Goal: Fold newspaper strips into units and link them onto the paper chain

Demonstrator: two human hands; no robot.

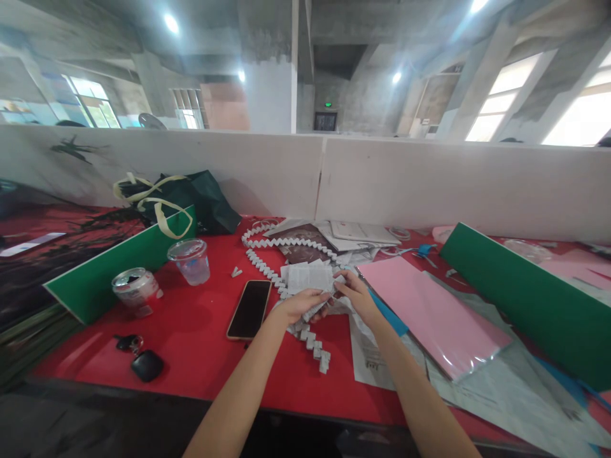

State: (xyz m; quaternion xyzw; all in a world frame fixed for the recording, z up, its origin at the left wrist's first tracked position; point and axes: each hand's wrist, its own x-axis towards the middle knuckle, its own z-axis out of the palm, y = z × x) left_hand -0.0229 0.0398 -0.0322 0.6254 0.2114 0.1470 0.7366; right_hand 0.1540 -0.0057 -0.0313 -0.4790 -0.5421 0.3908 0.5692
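Over the middle of the red table, my left hand (304,304) is closed on a folded printed paper strip (315,310). Close beside it, my right hand (352,289) pinches the same strip near its upper end, fingertips almost meeting those of the left. A zigzag chain of folded paper (286,242) loops behind my hands. A short piece of similar zigzag folding (317,348) hangs or lies just below them; whether it joins the strip is hidden. Behind my fingers rests a stack of printed paper pieces (309,277).
Left of my hands lie a phone (249,310), a plastic cup (191,262), a can (137,291) and keys with a black fob (146,365). Pink sheets (429,312) lie at right. Green dividers (525,299) flank the workspace; a dark bag (210,203) stands behind.
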